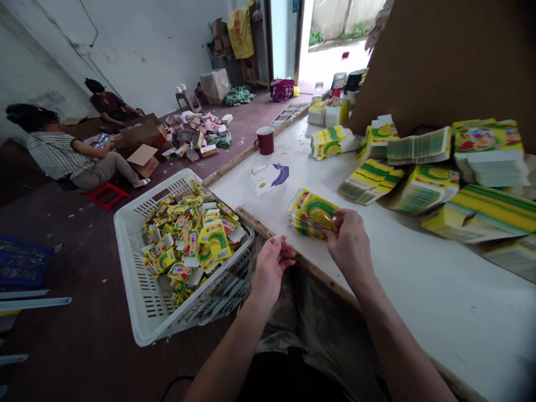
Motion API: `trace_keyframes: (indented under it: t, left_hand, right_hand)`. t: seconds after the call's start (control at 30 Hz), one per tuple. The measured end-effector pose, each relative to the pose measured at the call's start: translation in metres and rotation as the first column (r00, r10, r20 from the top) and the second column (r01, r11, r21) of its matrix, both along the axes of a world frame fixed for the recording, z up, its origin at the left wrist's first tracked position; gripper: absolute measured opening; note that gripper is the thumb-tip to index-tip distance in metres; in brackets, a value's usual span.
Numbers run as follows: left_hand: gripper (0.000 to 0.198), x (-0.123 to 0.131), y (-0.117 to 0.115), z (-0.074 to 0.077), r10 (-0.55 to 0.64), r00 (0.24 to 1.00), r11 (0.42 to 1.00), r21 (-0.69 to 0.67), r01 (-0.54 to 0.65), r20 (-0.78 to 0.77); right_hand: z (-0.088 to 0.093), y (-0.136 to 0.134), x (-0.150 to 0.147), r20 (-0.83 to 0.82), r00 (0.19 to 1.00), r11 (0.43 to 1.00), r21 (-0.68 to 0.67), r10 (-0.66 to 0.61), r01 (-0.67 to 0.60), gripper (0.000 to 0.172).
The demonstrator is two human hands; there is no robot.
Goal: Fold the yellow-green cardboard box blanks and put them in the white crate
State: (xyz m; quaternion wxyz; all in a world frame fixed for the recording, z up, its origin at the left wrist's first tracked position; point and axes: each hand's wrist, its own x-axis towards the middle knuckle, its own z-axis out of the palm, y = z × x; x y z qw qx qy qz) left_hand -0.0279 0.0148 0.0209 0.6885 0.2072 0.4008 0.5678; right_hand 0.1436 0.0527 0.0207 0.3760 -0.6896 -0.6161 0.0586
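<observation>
My right hand [349, 243] has its thumb and fingers pinched on the near end of a flat yellow-and-green carton [321, 211], the top one of a small fanned stack on the white table. My left hand [270, 268] hovers over the wooden table edge, between that stack and the basket. Its fingers are curled in towards the thumb, and something white shows at the thumb tip; whether anything is held there is too small to make out. Left of it, a white plastic basket [144, 329] holds many folded yellow cartons [218, 240].
Stacks of flat yellow cartons [431, 187] cover the table's right side. A dark red mug [265, 140] and a printed white sheet [268, 177] lie beyond my hands. Two people [62, 148] sit on the left by cardboard boxes [142, 137] and a pile of small boxes [196, 134].
</observation>
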Motion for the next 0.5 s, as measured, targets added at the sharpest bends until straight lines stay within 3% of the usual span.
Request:
trace_keyframes:
  t: [0.07,0.13,0.23,0.33,0.43,0.5]
  left_hand:
    - [0.051,0.005,0.001,0.0,0.0,1.0,1.0,0.018,0.001,-0.006]
    - [0.057,0.01,0.0,0.003,0.02,1.0,0.996,0.09,-0.018,-0.013]
    - [0.057,0.014,0.0,0.013,0.03,0.999,0.979,0.204,-0.022,-0.036]
    - [0.056,0.013,-0.001,0.024,0.081,0.991,0.982,0.177,-0.062,-0.104]
    - [0.056,0.009,-0.003,0.026,0.195,0.972,0.974,0.14,-0.177,-0.132]
    - [0.059,0.006,-0.005,0.021,0.207,0.965,0.973,0.132,-0.187,-0.159]
  right_hand:
    - [0.005,-0.008,-0.006,-0.128,0.991,0.999,0.011,0.041,-0.04,0.036]
    - [0.012,-0.021,-0.016,-0.347,0.924,0.985,0.007,0.162,-0.17,0.04]
    - [0.02,-0.048,-0.039,-0.641,0.674,0.876,-0.006,0.367,-0.483,0.042]
    - [0.024,-0.071,-0.058,-0.781,0.469,0.78,0.038,0.412,-0.624,0.039]
    - [0.022,-0.081,-0.069,-0.805,0.418,0.756,0.056,0.421,-0.653,0.042]
    - [0.019,-0.081,-0.07,-0.816,0.409,0.757,0.052,0.408,-0.651,0.049]
